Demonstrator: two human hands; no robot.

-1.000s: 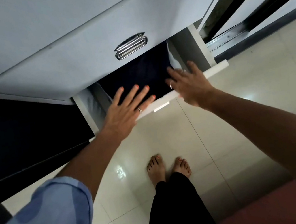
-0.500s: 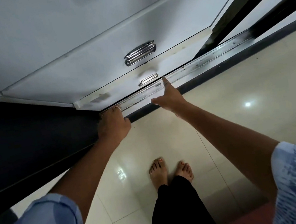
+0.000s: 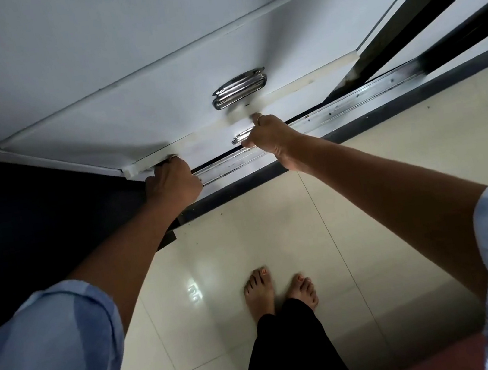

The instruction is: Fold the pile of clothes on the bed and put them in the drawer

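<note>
Both hands are pressing on the bottom drawer (image 3: 217, 139), which is looking nearly flush w/ the cabinet. Left hand (image 3: 172, 181) is sitting at the drawer's left corner, fingers curled over its top edge. Right hand (image 3: 270, 136) is pushing by the small handle (image 3: 240, 137), fingers bent; can't tell if it's gripping anything. Clothes aren't showing, prob. inside the drawer. Risk: left fingertips are lying between drawer top and the drawer above (image 3: 162, 114), so a hard shove could be pinching them; uneven pushing could be jamming it.
</note>
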